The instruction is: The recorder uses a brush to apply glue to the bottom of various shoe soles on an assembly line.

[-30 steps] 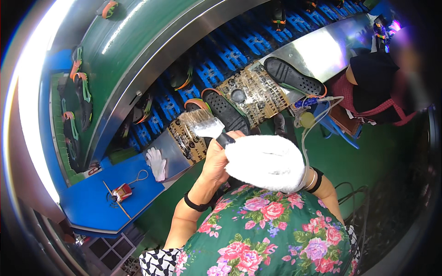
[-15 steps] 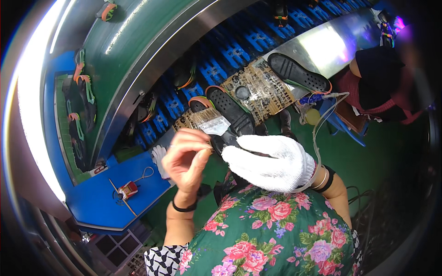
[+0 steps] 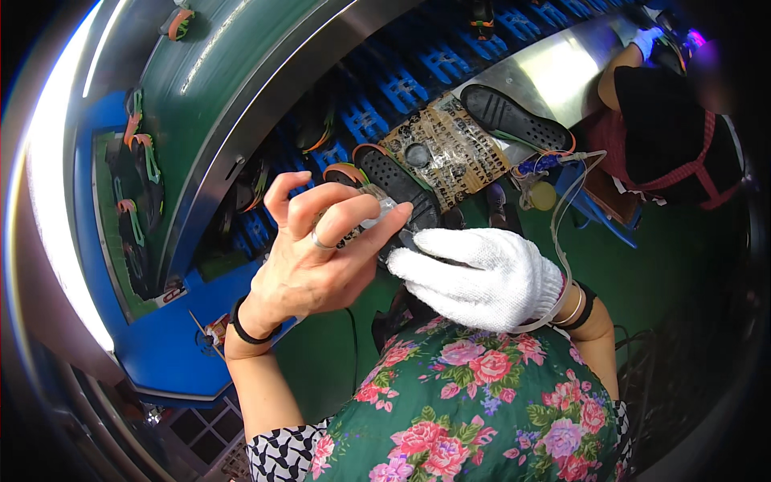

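Note:
My right hand [image 3: 482, 277], in a white knitted glove, is closed round the dark handle [image 3: 409, 240] of a flat paintbrush. Its silvery metal band [image 3: 388, 204] shows partly above my left fingers; most of the bristles are hidden behind that hand. My bare left hand [image 3: 321, 249], with a ring, is right at the brush. Thumb and index finger are pinched together there; what lies between them, if anything, is hidden. Just beyond stands a black perforated sandal [image 3: 397, 177] with an orange edge, beside a second sandal [image 3: 345, 173].
A taped cardboard piece [image 3: 450, 149] bears a small round dark lid [image 3: 418, 155]. Another black sandal [image 3: 514, 119] lies on the metal ledge. Blue racks [image 3: 401, 88] run along the conveyor. A blue table [image 3: 161, 353] is at left, a person [image 3: 658, 136] at far right, with a tube [image 3: 560, 217] nearby.
My left hand has moved right and up to the brush, now covering most of its bristles. The gloved hand stays nearly in place. At far right, the person's gloved hand has come into view.

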{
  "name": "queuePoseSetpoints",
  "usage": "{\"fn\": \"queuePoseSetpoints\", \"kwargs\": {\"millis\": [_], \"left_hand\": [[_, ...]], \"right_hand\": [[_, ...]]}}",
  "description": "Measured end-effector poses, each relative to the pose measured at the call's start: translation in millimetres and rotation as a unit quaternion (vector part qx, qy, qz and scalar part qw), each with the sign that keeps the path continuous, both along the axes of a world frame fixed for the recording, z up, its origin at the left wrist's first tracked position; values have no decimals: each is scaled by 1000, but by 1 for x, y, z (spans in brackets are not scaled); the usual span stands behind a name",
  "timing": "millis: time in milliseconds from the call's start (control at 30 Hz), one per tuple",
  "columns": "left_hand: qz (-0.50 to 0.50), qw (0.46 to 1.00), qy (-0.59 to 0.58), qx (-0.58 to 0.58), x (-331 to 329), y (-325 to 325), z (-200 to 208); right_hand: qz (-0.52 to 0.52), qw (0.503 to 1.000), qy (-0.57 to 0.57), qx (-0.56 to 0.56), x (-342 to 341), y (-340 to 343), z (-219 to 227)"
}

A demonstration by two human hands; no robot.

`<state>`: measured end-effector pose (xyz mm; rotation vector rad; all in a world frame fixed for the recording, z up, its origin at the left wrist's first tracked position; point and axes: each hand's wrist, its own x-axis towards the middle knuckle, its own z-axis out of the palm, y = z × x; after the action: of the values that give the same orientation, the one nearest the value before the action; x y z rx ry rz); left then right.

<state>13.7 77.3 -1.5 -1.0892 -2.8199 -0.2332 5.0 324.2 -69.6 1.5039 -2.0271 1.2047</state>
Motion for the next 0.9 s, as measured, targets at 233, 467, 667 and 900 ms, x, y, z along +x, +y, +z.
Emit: {"fn": "queuePoseSetpoints", "kwargs": {"millis": [233, 467, 667, 900], "left_hand": [[-63, 990, 125, 7, -12, -10, -21], [-76, 992, 87, 50, -19, -11, -20], [-85, 991, 80, 67, -23, -13, -16], [-84, 989, 88, 78, -28, -18, -15]], "right_hand": [[12, 1000, -7, -3, -3, 5, 0], [38, 999, 15, -19, -6, 6, -3], [40, 999, 2, -21, -5, 5, -4], [42, 999, -10, -18, -10, 4, 2]]}}
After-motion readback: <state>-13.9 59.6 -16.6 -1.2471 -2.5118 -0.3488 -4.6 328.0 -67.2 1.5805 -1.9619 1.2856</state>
